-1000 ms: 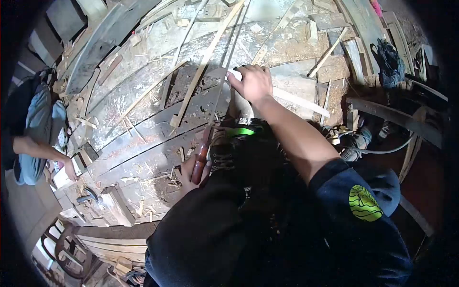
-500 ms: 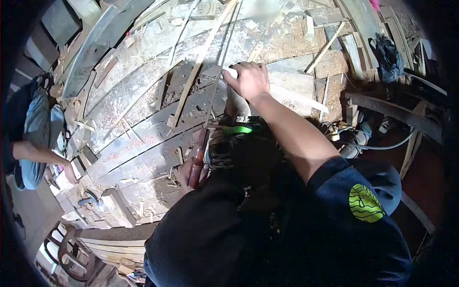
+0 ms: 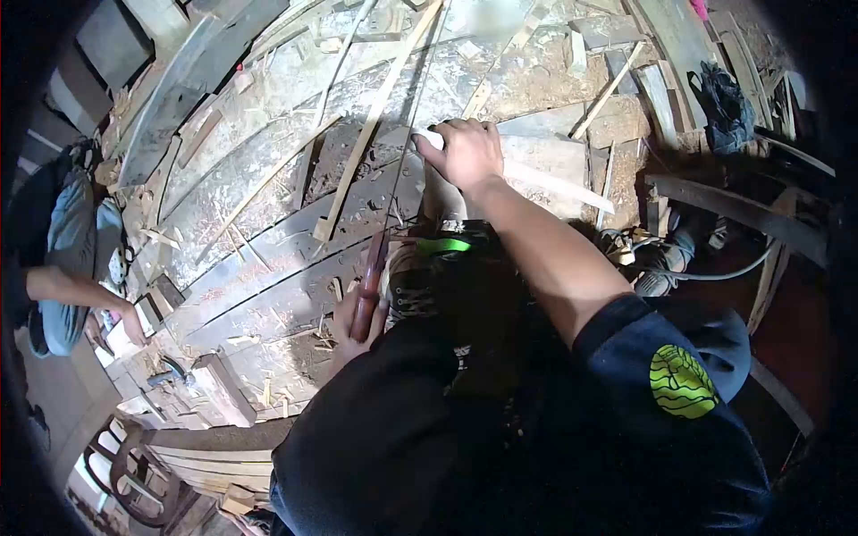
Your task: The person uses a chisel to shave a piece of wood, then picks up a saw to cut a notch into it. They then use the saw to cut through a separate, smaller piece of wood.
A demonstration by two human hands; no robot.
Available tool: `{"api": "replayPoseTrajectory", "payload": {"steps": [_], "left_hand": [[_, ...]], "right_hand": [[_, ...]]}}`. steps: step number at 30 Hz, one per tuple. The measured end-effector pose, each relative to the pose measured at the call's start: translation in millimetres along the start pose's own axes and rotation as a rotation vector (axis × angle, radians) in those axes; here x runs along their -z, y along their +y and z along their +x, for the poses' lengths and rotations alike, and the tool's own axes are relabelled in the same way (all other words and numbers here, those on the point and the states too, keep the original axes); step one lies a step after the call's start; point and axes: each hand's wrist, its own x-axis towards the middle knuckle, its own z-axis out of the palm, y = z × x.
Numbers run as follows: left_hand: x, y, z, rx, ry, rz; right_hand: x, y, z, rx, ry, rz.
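Change since the earlier frame: slight. The left hand and its tool sit a touch higher, closer to the shoe. The right hand has kept its place. The co-worker's hand has dropped a little.

- Planked floor: curved dark boards, dusted pale, running from lower left to upper right.
- Co-worker: at the left edge, with one hand down among small blocks.
- Long batten: a thin, light length lying across the boards, left of the right hand.
- Pale wooden strip: long axis from upper left to lower right. Its upper end lies under the right hand, whose grip is closed over it and presses it to the floor.
- Shoe: dark with a green stripe, between the two hands.
- Red-brown handle: held in the closed grip of the left hand, with its long axis nearly upright in the picture. It points up towards the held end of the strip. The working end cannot be told from the board seams.
- Shavings: scattered near the left hand.

Relation: the strip lies above and to the right of the left hand. The right hand is the nearer one and is already on it.
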Motion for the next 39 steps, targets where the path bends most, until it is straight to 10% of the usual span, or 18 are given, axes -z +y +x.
{"api": "replayPoseTrajectory", "payload": {"steps": [17, 22, 36, 39], "left_hand": [[-1.8, 7.1, 27.0, -0.246, -0.049, -0.111], [12.3, -58.0, -31.5, 0.039, -0.073, -0.162], [-1.0, 7.1, 31.8, -0.488, 0.093, 0.119], [11.5, -16.7, -22.3, 0.059, 0.000, -0.138]], "right_hand": [[-2.8, 3.0, 0.0, 0.033, 0.008, -0.062], [-2.8, 3.8, -1.0, 0.044, -0.002, -0.052], [-0.8, 1.8, 1.0, 0.028, -0.016, -0.032], [-1.9, 2.8, 1.5, 0.025, -0.017, -0.031]]}}
